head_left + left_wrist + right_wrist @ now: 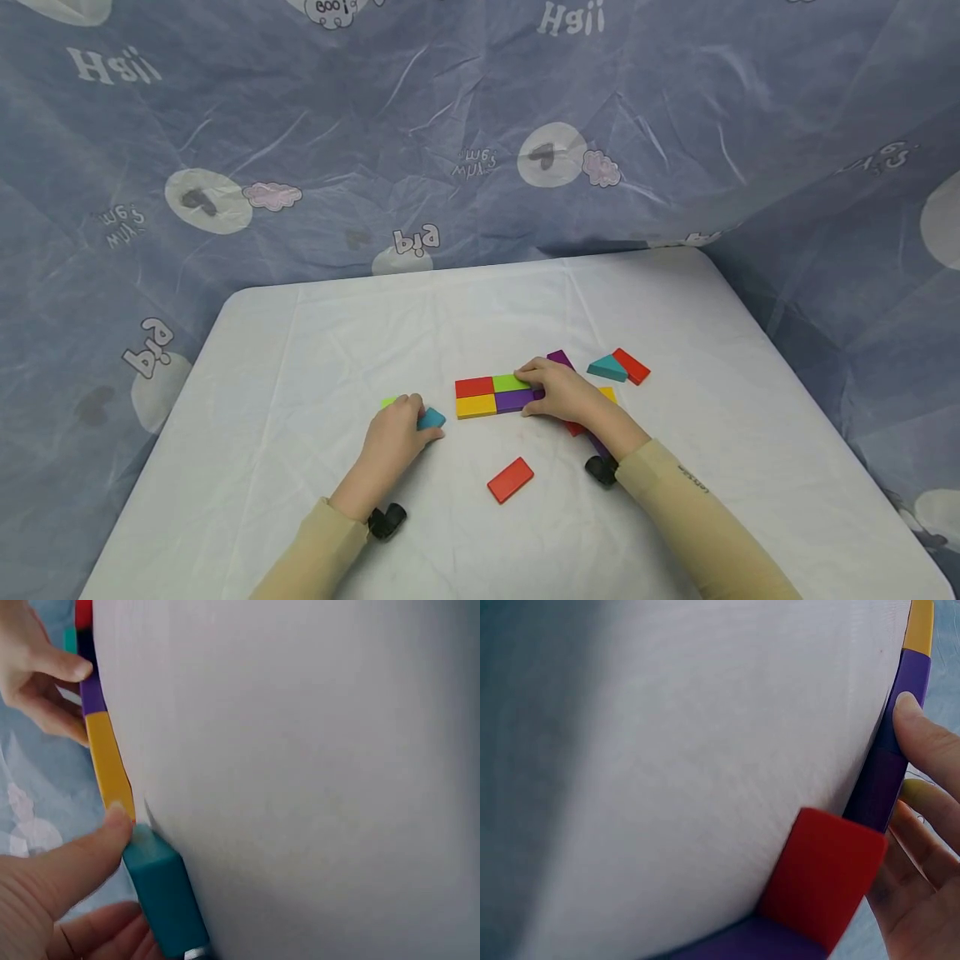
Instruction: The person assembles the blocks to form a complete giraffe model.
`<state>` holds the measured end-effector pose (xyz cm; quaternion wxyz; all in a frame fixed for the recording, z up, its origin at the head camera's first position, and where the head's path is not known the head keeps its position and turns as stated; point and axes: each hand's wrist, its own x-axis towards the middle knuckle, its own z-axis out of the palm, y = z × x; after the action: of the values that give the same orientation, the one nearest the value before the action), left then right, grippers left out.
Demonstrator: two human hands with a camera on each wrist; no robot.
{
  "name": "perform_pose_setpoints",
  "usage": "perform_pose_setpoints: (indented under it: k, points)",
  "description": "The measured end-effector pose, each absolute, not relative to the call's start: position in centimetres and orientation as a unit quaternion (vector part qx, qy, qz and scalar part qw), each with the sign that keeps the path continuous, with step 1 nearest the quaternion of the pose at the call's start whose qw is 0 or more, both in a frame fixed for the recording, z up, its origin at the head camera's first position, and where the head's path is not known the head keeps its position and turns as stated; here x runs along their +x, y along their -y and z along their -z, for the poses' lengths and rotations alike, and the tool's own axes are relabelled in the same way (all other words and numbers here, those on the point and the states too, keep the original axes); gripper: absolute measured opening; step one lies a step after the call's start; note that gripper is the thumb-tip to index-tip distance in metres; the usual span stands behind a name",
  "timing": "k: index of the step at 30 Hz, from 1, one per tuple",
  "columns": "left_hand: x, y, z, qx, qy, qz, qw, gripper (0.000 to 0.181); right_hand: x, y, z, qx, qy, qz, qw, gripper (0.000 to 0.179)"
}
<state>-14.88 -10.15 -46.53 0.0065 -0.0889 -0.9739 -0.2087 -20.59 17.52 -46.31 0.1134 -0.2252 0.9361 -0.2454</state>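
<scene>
A flat group of coloured blocks lies mid-table: a red block (474,387) and a lime green block (510,383) behind, a yellow block (476,406) and a purple block (513,402) in front. The right hand (564,393) spans the right end of this group, thumb on the purple block's front side and fingers at the lime green block. To the left of the group, the left hand (397,429) grips a teal block (165,892) between thumb and fingers. Part of another lime green block (387,402) shows behind the left hand.
A single red block (511,480) lies in front of the group. Beyond the right hand are a teal triangular block (607,367), a red block (632,366) and a dark purple block (560,358). Another red block (825,874) sits near the right wrist. A patterned cloth (337,142) hangs behind the table.
</scene>
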Motion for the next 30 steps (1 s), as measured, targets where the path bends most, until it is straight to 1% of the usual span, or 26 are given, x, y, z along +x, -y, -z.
perform_pose_setpoints:
  k: [10,13,16,19,22,24,26,30]
  points:
    - [-16.2,10.1,46.6,-0.002,0.976,0.217,0.023,0.037,-20.5,-17.5,46.2,-0.222,-0.937,0.243,0.117,0.061]
    - [-16.2,10.0,46.6,0.004,0.976,0.217,0.025,0.039,-20.6,-17.5,46.2,-0.222,-0.936,0.246,0.117,0.061]
    - [-16.0,9.8,46.5,-0.002,0.98,0.198,0.031,0.045,-20.6,-17.5,46.2,-0.221,-0.937,0.245,0.119,0.061]
    - [-15.4,9.1,46.2,-0.041,0.981,0.183,0.048,0.05,-20.7,-17.4,46.1,-0.221,-0.937,0.243,0.12,0.061]
    - [-14.1,7.8,45.5,-0.113,0.973,0.194,0.047,0.048,-20.7,-17.4,46.1,-0.218,-0.938,0.241,0.12,0.061]
    - [-13.0,6.7,45.3,-0.168,0.964,0.203,0.026,0.047,-20.7,-17.5,46.1,-0.215,-0.939,0.242,0.12,0.061]
    - [-11.9,5.6,45.4,-0.21,0.957,0.2,-0.006,0.048,-20.7,-17.5,46.1,-0.213,-0.939,0.241,0.12,0.061]
    - [-10.4,3.8,46.0,-0.256,0.947,0.182,-0.064,0.053,-20.7,-17.5,46.1,-0.214,-0.939,0.242,0.122,0.061]
